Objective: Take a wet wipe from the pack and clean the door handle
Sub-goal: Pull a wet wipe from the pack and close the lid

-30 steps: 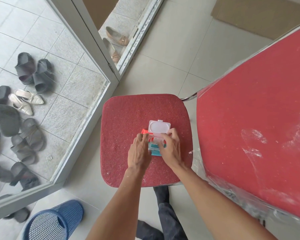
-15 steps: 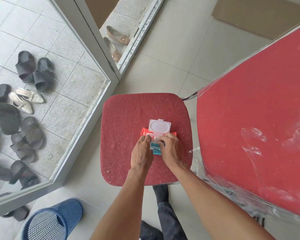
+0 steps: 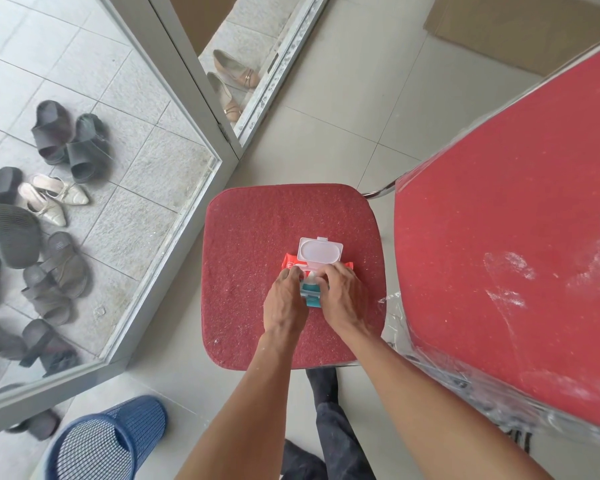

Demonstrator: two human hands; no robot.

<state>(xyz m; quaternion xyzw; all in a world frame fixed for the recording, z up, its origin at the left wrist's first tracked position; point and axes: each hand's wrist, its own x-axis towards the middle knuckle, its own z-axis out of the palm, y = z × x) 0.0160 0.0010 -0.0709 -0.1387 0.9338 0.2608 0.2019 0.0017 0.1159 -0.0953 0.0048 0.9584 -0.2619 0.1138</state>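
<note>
A flat wet-wipe pack with a red and teal wrapper (image 3: 311, 296) is shown lying near the middle of a square red upholstered stool seat (image 3: 257, 237). Its white oval plastic flip lid (image 3: 320, 250) is seen folded back, open, on the far side of the pack. The left hand (image 3: 284, 301) is laid palm down over the left part of the pack, its fingertips (image 3: 293, 271) bent onto the edge of the dispensing opening. The right hand (image 3: 343, 297) is set likewise on the right part, and its fingertips (image 3: 326, 274) are curled at the opening beside a small white tuft of wipe (image 3: 313, 278); whether the tuft is actually pinched cannot be told. A larger red padded chair surface, partly wrapped in clear plastic (image 3: 516, 254), is seen just to the right of the stool. A grey metal door frame with glass panels (image 3: 201, 109) stands to the left, and behind the glass several grey sandals and beige shoes (image 3: 49, 188) are scattered on the tiles. A blue plastic mesh basket (image 3: 108, 441) rests on the floor at lower left.
</note>
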